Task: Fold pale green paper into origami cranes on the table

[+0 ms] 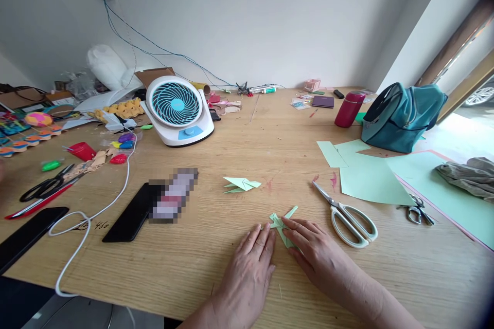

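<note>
A pale green folded paper [284, 236] with narrow strips sticking out lies on the wooden table, partly covered by fingers. My left hand [247, 272] rests flat, fingers stretched out, its fingertips at the paper's left edge. From the right, my right hand [318, 249] lies over the paper with its fingers extended, pressing it to the tabletop. What is under those fingers is hidden. Just beyond the hands sits a second folded paper figure [242, 184] with pointed flaps. Scissors [349, 221] with white handles lie to the right, blades slightly apart.
Green paper sheets [374, 177] and a small metal clipper-like tool [417, 213] lie right, before a teal bag [405, 118] and red bottle [349, 109]. Leftward are phones [129, 213], a white cable [90, 216], a fan [179, 108] and black-handled scissors [46, 185].
</note>
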### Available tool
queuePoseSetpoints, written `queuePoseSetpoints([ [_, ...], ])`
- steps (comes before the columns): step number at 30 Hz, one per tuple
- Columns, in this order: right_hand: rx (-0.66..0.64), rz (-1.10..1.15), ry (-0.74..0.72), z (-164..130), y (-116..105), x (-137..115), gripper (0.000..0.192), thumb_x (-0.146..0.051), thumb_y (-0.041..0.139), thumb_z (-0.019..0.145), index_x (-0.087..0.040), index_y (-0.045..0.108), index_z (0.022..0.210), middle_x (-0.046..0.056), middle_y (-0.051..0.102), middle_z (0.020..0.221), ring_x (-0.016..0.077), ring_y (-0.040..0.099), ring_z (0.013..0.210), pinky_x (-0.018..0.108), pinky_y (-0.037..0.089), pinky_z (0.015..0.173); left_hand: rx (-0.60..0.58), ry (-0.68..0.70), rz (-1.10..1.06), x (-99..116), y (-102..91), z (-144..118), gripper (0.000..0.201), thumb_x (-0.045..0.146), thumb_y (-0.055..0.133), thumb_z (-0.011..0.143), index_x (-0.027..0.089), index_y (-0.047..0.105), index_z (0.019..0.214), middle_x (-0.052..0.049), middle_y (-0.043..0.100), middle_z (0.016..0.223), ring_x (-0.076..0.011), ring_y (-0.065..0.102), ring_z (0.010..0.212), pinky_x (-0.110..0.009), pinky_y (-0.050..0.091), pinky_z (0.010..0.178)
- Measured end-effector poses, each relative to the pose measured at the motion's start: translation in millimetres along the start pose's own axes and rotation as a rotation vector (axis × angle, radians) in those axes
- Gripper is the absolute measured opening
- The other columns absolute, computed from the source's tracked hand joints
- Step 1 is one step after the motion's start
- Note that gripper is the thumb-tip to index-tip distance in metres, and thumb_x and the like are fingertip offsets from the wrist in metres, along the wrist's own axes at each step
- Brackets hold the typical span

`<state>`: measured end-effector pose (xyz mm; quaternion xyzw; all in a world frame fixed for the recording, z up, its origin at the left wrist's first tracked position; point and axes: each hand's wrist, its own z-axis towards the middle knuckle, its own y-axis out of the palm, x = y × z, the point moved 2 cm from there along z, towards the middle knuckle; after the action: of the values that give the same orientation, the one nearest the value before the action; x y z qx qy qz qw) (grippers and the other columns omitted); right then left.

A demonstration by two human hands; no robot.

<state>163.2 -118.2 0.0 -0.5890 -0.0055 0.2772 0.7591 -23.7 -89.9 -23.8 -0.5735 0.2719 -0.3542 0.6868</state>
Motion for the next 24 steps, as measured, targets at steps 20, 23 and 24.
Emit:
queuePoseSetpoints([
  [20, 0.042, 0.038, -0.006, -2.1, 1.8, 2.2, 0.026, -0.016, 0.051, 0.093, -0.018, 0.067, 0.113, 0.015, 0.066, 0.131, 0.0299, 0.062, 0.117, 0.048, 0.056, 0.094, -0.005, -0.103, -0.191, -5.5, -14.5, -7.2, 0.055, 0.025, 0.054, 0.093, 0.014, 0.041, 0.146, -0.011, 0.049, 0.149, -0.0291, 0.039, 0.143, -0.053, 0.037, 0.116],
  [23, 0.04, 0.053, -0.01, -1.5, 2.2, 2.4, 0.026, -0.015, 0.051, 0.094, -0.018, 0.066, 0.115, 0.014, 0.066, 0.13, 0.0294, 0.061, 0.119, 0.049, 0.055, 0.098, 0.009, -0.127, -0.245, -10.5, -14.2, -10.8, 0.061, 0.017, 0.05, 0.092, 0.011, 0.031, 0.15, -0.013, 0.044, 0.152, -0.0246, 0.037, 0.144, -0.047, 0.039, 0.116],
  [24, 0.042, 0.057, -0.011, -1.2, 2.4, 2.3, 0.026, -0.015, 0.051, 0.094, -0.018, 0.066, 0.115, 0.014, 0.067, 0.129, 0.0294, 0.061, 0.12, 0.049, 0.055, 0.098, 0.019, -0.135, -0.254, -11.8, -13.2, -12.1, 0.061, 0.015, 0.048, 0.093, 0.011, 0.029, 0.151, -0.014, 0.042, 0.153, -0.0233, 0.036, 0.145, -0.045, 0.04, 0.116],
])
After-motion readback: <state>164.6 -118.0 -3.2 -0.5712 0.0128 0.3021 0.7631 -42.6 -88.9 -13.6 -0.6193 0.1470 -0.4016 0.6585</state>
